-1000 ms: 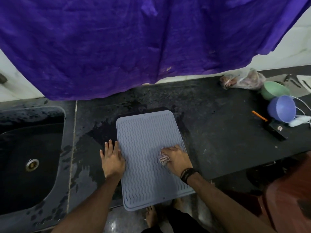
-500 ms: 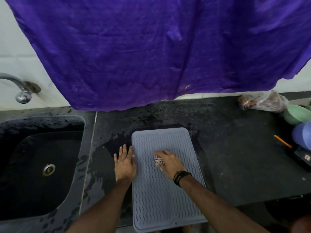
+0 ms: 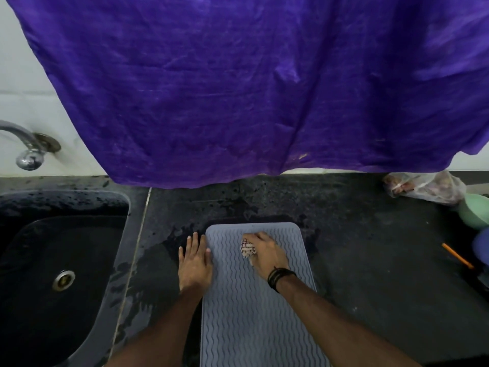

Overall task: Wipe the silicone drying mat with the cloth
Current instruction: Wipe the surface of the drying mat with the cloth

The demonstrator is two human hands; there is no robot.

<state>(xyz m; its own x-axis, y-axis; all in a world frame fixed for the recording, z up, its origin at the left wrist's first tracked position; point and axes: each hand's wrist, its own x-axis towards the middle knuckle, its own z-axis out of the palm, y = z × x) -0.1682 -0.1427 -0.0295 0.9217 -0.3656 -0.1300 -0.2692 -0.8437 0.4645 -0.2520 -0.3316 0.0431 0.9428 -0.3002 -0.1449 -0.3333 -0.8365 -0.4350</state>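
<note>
Mat: the silicone drying mat (image 3: 251, 300) lies flat on the worktop (image 3: 370, 260) under both hands.
Left hand (image 3: 195, 263): fingers straight, pressing the mat's edge, likely to steady it.
Right hand (image 3: 267, 254): curled round the bunched cloth (image 3: 247, 249), pressing it near the far end.
Beyond: purple sheet (image 3: 238, 88) hangs behind.

You are standing at a home kitchen counter. The dark stone worktop (image 3: 357, 247) is wet in patches and runs straight into a black sink (image 3: 34, 274) at its left end, with a metal drain (image 3: 63, 280) in the basin and a chrome tap (image 3: 25, 148) coming out of the white tiled wall (image 3: 21, 75) above. A grey ribbed silicone drying mat (image 3: 251, 313) lies at the worktop's front edge. Toward the right edge you can see a green bowl (image 3: 473, 213) and a knotted plastic bag (image 3: 423, 185). A purple cloth (image 3: 251, 83) hangs over the wall behind.
</note>
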